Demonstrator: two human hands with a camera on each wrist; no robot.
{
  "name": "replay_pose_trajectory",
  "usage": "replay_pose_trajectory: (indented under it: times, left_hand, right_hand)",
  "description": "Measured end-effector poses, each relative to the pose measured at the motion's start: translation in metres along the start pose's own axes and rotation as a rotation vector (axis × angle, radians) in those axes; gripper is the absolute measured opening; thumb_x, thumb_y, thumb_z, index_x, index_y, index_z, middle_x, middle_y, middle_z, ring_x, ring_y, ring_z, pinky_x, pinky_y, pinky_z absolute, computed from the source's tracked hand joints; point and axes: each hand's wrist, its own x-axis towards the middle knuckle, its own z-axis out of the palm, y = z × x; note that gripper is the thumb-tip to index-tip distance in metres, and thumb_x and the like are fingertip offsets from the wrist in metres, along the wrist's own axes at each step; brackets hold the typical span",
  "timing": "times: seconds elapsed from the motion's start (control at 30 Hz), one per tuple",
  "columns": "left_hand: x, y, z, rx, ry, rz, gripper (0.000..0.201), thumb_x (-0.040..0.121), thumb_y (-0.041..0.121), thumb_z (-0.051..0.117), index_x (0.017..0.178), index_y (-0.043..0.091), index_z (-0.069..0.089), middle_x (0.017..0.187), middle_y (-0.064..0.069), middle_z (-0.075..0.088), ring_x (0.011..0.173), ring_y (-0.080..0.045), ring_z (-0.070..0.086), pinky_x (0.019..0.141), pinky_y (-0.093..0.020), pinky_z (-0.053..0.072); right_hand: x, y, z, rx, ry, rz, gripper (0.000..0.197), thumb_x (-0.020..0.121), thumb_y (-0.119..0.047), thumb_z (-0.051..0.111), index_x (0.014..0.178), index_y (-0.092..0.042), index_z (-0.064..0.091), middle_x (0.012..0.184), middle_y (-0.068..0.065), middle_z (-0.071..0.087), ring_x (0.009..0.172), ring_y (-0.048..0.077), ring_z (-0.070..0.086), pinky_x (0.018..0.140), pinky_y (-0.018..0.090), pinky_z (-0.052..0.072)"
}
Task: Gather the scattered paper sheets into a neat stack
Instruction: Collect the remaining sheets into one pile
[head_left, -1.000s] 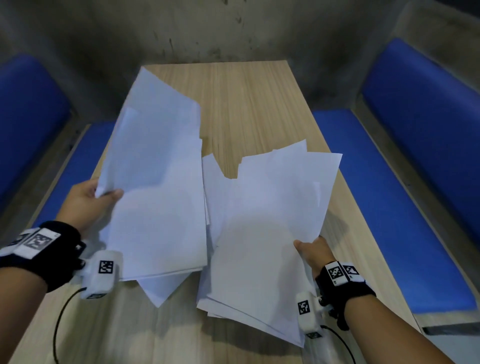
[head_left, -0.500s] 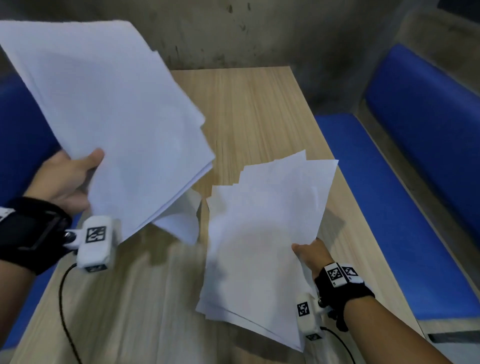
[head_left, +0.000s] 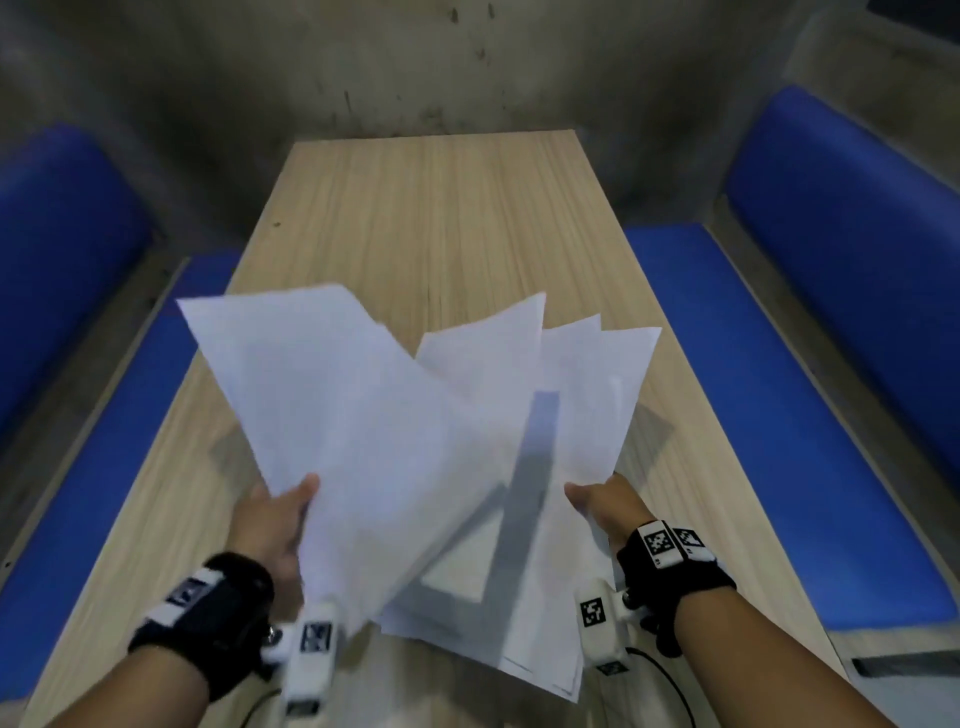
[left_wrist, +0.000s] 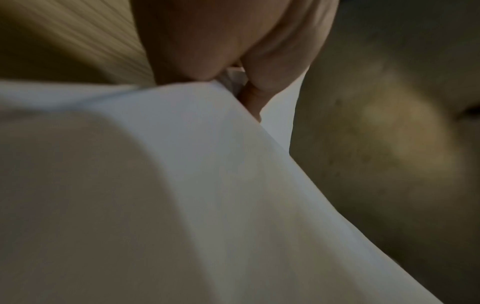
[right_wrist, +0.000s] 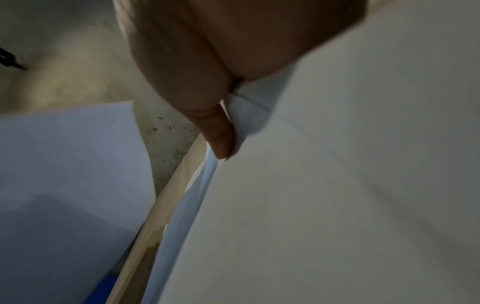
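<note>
Paper sheets, left bundle (head_left: 358, 431), are pinched by the left hand (head_left: 275, 525) above the wooden table (head_left: 441, 218), overlapping the right bundle (head_left: 582, 415), which is gripped at its edge by the right hand (head_left: 602, 506). No legible writing is seen; wristbands (head_left: 670, 566) bear square black-and-white markers.

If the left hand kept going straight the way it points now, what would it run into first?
Most likely the right-hand bundle of sheets. The left hand, gripping its own bundle, points forward and to the right, and that bundle already overlaps the other in the head view. Depth between them is unclear.
</note>
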Motion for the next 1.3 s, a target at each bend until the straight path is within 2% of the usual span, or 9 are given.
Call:
replay_pose_trajectory:
  times: [0.13, 0.3, 0.5, 0.6, 0.77, 0.93, 1.03, 1.13, 1.3]
  left_hand:
    - [-0.013, -0.042, 0.003, 0.392, 0.009, 0.101, 0.031, 0.090, 0.006, 0.063, 0.120, 0.007, 0.061, 0.111, -0.017, 0.069, 0.089, -0.029, 0.067, 0.086, -0.042, 0.053]
    - [-0.008, -0.029, 0.020, 0.742, -0.276, 0.221, 0.034, 0.087, 0.007, 0.067, 0.120, 0.006, 0.059, 0.104, -0.008, 0.066, 0.087, -0.022, 0.063, 0.067, -0.024, 0.046]
    - [-0.001, -0.020, 0.029, 0.776, -0.576, 0.115, 0.033, 0.083, 0.018, 0.072, 0.116, 0.015, 0.066, 0.100, 0.005, 0.077, 0.098, -0.015, 0.071, 0.081, -0.032, 0.055]
    - [-0.002, -0.024, 0.048, 0.886, -0.603, 0.236, 0.061, 0.074, 0.046, 0.070, 0.126, 0.017, 0.059, 0.119, 0.001, 0.070, 0.108, -0.018, 0.066, 0.100, -0.045, 0.048]
    - [-0.013, -0.021, 0.073, 0.607, -0.436, 0.320, 0.080, 0.083, 0.021, 0.073, 0.145, 0.023, 0.023, 0.131, -0.001, 0.049, 0.113, -0.014, 0.053, 0.083, -0.017, 0.045]
    - [-0.012, -0.018, 0.072, 0.481, -0.694, 0.097, 0.075, 0.062, 0.042, 0.084, 0.127, 0.015, 0.059, 0.118, 0.000, 0.073, 0.113, -0.023, 0.066, 0.087, -0.028, 0.052]
    - [-0.012, -0.019, 0.062, 0.354, -0.593, 0.100, 0.075, 0.063, 0.033, 0.084, 0.129, 0.008, 0.059, 0.120, -0.007, 0.071, 0.115, -0.027, 0.065, 0.090, -0.030, 0.052]
    - [-0.013, -0.022, 0.046, 0.224, -0.395, 0.105, 0.046, 0.086, 0.004, 0.065, 0.132, 0.004, 0.054, 0.116, -0.004, 0.068, 0.113, -0.026, 0.063, 0.091, -0.030, 0.046]
    - [0.007, -0.049, 0.040, 0.207, -0.207, 0.044, 0.044, 0.086, -0.005, 0.062, 0.127, 0.007, 0.055, 0.129, -0.011, 0.059, 0.117, -0.029, 0.057, 0.098, -0.036, 0.040]
  right_hand:
    - [-0.005, -0.004, -0.001, -0.023, -0.007, -0.019, 0.035, 0.090, -0.012, 0.057, 0.122, 0.000, 0.055, 0.121, 0.019, 0.064, 0.107, 0.034, 0.061, 0.098, 0.045, 0.047]
    - [-0.015, -0.008, -0.004, 0.056, -0.015, 0.049, 0.081, 0.083, -0.069, 0.039, 0.141, -0.013, 0.041, 0.145, 0.005, 0.045, 0.131, 0.028, 0.044, 0.104, 0.036, 0.037]
    - [-0.023, -0.005, 0.002, 0.252, -0.182, -0.095, 0.085, 0.035, -0.032, 0.094, 0.114, -0.017, 0.063, 0.104, 0.002, 0.074, 0.101, 0.023, 0.067, 0.081, 0.040, 0.057]
    - [-0.025, -0.006, 0.008, 0.162, -0.120, -0.132, 0.051, 0.065, -0.002, 0.082, 0.112, -0.006, 0.063, 0.103, 0.009, 0.071, 0.101, 0.031, 0.067, 0.084, 0.035, 0.056]
    - [-0.028, -0.009, -0.014, 0.232, -0.155, -0.190, 0.028, 0.083, 0.007, 0.060, 0.100, -0.014, 0.066, 0.085, 0.001, 0.077, 0.083, 0.023, 0.074, 0.068, 0.031, 0.058]
    - [-0.036, -0.018, -0.020, 0.229, -0.234, -0.229, 0.028, 0.083, -0.002, 0.064, 0.106, -0.018, 0.065, 0.097, 0.000, 0.077, 0.088, 0.016, 0.073, 0.072, 0.025, 0.059]
    - [-0.028, -0.024, -0.014, 0.196, -0.066, -0.263, 0.022, 0.084, -0.026, 0.066, 0.095, -0.007, 0.067, 0.086, 0.003, 0.074, 0.081, 0.022, 0.070, 0.067, 0.021, 0.055]
    - [-0.018, -0.031, -0.021, -0.042, 0.188, -0.282, 0.040, 0.092, -0.037, 0.051, 0.093, 0.000, 0.063, 0.100, 0.027, 0.065, 0.093, 0.041, 0.061, 0.081, 0.040, 0.050]
    - [-0.010, -0.023, -0.006, -0.289, 0.023, -0.108, 0.054, 0.089, -0.055, 0.040, 0.111, -0.009, 0.055, 0.106, 0.014, 0.059, 0.098, 0.025, 0.054, 0.093, 0.039, 0.041]
